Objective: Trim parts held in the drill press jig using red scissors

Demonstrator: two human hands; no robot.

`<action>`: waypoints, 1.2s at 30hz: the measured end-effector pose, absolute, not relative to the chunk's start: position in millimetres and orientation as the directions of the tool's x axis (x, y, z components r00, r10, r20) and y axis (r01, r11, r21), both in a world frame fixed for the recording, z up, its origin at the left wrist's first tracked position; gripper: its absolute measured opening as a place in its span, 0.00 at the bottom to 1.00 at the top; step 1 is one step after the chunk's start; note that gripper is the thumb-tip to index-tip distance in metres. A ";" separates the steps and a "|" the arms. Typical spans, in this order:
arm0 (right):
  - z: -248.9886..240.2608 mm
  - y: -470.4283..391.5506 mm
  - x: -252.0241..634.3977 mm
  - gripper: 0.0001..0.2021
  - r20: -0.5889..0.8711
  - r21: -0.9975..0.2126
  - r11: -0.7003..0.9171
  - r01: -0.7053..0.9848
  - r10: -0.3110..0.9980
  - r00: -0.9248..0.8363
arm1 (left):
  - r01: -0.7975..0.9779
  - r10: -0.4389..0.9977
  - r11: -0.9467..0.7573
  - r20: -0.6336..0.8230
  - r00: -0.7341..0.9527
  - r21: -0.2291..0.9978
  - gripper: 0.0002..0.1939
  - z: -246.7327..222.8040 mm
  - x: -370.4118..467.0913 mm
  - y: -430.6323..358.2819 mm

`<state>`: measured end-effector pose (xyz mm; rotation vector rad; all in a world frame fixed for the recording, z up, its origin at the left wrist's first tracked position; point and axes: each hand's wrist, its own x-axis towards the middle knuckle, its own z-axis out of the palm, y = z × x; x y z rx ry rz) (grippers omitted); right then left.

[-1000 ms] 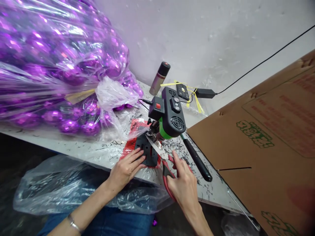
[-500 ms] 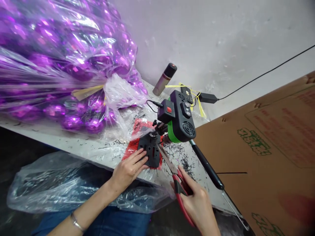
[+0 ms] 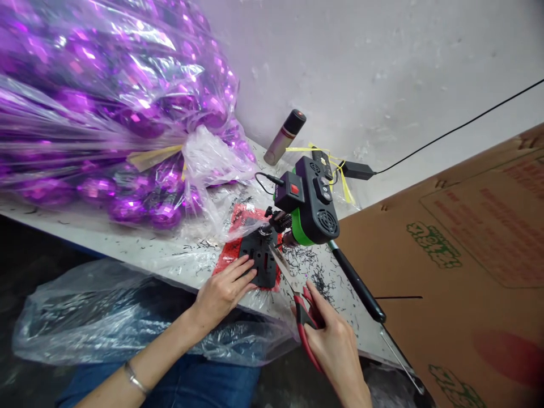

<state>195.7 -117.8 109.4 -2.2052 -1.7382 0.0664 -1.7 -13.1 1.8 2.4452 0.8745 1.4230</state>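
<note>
My left hand (image 3: 224,292) lies with its fingers stretched out on the left edge of a black slotted base plate (image 3: 267,269). The plate rests on a red sheet (image 3: 227,256) and belongs to a small black and green machine (image 3: 312,204) with a red switch. My right hand (image 3: 334,334) is closed round the red and black handles of scissors (image 3: 302,314). Their blades point up and left, with the tips over the plate, below the machine's head. Whether the tips touch anything is too small to tell.
Clear bags of shiny purple balls (image 3: 127,124) fill the left. A capped bottle (image 3: 284,137) stands near the wall. Black shavings (image 3: 323,283) litter the white table (image 3: 140,252). A black-handled tool (image 3: 359,283) lies beside a large cardboard box (image 3: 459,255). Clear plastic (image 3: 106,323) covers my lap.
My right hand and the scissors have moved slightly up and to the left, the blades reaching further over the plate. My left hand stays on the plate.
</note>
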 end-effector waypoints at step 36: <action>113.4 -120.4 188.3 0.26 0.260 -0.276 -0.079 0.958 0.953 0.153 | 0.387 0.584 -0.805 0.718 0.379 0.450 0.13 2.4 -2.2 -14.6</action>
